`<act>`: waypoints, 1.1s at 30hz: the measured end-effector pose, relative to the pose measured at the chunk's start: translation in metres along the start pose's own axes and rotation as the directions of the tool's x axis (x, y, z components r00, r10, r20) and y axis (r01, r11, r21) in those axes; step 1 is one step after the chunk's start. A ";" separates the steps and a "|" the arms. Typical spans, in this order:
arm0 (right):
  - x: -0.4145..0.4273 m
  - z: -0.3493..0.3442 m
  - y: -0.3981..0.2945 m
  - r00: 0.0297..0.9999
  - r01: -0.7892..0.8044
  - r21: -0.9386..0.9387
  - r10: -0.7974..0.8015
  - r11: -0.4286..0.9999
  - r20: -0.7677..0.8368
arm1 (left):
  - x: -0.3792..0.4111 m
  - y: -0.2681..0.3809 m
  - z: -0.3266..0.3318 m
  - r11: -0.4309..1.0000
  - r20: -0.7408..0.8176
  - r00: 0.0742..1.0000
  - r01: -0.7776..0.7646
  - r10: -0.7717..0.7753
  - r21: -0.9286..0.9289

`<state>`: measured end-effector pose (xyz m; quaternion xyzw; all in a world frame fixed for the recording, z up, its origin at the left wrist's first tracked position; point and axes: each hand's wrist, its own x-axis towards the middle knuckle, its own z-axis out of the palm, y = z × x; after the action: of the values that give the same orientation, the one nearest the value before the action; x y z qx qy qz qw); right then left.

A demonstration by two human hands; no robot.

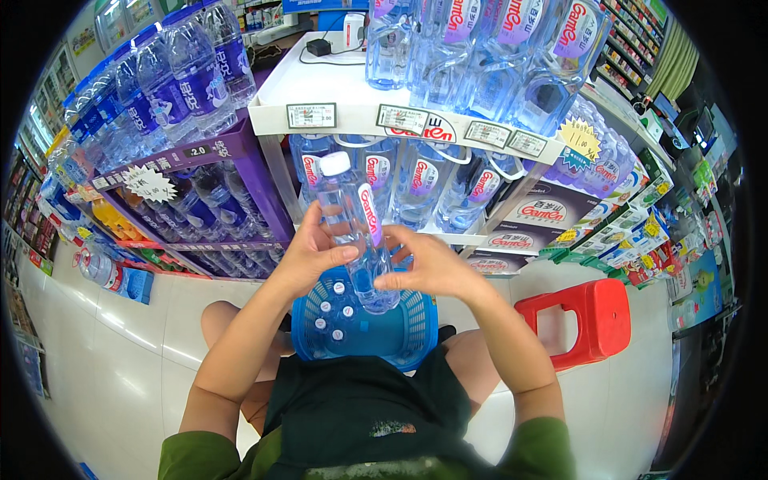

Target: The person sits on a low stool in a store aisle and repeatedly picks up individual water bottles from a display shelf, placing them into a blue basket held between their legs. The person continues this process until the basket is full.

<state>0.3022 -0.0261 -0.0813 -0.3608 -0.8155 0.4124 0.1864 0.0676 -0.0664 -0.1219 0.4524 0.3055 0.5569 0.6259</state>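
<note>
A clear plastic Ganten water bottle [357, 240] with a white cap is held tilted above the basket. My left hand [318, 249] grips its upper side, thumb across the front. My right hand [423, 261] is around the lower part, thumb near the base. Below, a blue plastic basket [423, 336] stands on the floor between my legs. Several small bottles with white caps [338, 312] stand upright at its left side. Just beyond my hands, large handled water bottles [420, 183] line the display rack's lower shelf.
A white display rack [360, 123] carries large bottles on top. To its left is a purple rack [252, 180] of bottled drinks. Ganten cartons [531, 210] are stacked at the right. A red plastic stool [606, 318] stands on the tiled floor at the right.
</note>
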 end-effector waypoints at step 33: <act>0.105 -0.086 -0.077 0.530 -0.224 -0.749 -0.567 0.624 -0.631 | 0.181 0.167 0.047 0.732 0.151 0.899 -0.425 0.412 0.533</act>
<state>0.2502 0.0679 0.0322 -0.4586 -0.7512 -0.2163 0.4226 0.0739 0.0942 0.0703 0.6769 0.3365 0.5654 0.3299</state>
